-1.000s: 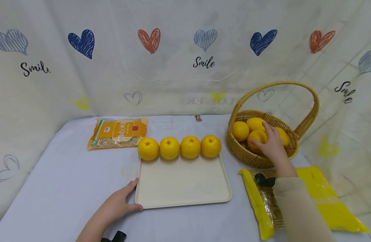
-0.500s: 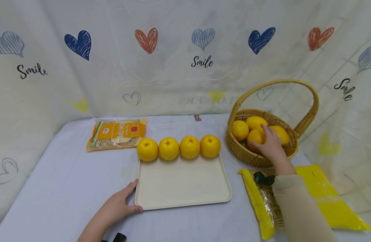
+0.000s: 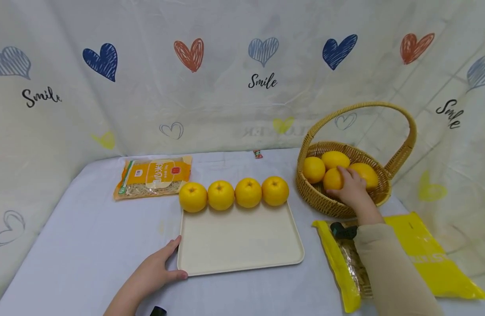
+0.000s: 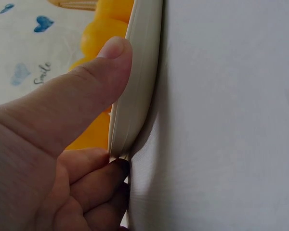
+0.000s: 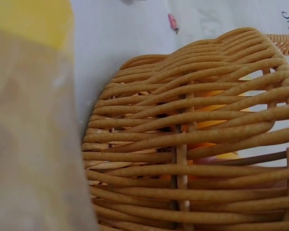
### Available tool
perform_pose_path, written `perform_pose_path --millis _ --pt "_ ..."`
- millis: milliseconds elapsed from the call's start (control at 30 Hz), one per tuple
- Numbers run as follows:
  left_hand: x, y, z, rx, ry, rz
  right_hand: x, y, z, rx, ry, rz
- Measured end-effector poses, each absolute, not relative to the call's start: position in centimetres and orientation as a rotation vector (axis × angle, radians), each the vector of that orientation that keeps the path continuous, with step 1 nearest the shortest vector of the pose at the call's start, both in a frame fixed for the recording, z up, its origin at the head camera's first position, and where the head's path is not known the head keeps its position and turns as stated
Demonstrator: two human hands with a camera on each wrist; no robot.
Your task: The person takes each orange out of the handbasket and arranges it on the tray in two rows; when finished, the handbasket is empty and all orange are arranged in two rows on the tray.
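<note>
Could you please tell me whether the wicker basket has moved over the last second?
No, in the head view the wicker basket shows no visible shift against the small wrapper.

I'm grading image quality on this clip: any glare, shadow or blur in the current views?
Head: evenly lit, yellow fruit clear, glints on the packet's clear window; left wrist: soft shadow on the cloth along the tray; right wrist: yellow-and-tan shape at the left too blurred to identify, wicker basket fairly sharp.
</note>
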State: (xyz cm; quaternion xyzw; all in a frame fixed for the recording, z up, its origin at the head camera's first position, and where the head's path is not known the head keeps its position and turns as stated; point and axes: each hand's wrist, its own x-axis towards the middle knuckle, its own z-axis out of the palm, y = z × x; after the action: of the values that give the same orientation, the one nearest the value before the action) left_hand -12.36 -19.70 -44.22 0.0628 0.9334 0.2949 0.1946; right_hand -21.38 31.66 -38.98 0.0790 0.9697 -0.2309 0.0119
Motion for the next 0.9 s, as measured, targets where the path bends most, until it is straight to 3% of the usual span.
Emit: perform_pose_path --millis 900 --pt "-12.32 -19.6 -43.91 0.147 2.62 0.795 -20.81 31.32 -38.62 0.286 3.059 -0.659"
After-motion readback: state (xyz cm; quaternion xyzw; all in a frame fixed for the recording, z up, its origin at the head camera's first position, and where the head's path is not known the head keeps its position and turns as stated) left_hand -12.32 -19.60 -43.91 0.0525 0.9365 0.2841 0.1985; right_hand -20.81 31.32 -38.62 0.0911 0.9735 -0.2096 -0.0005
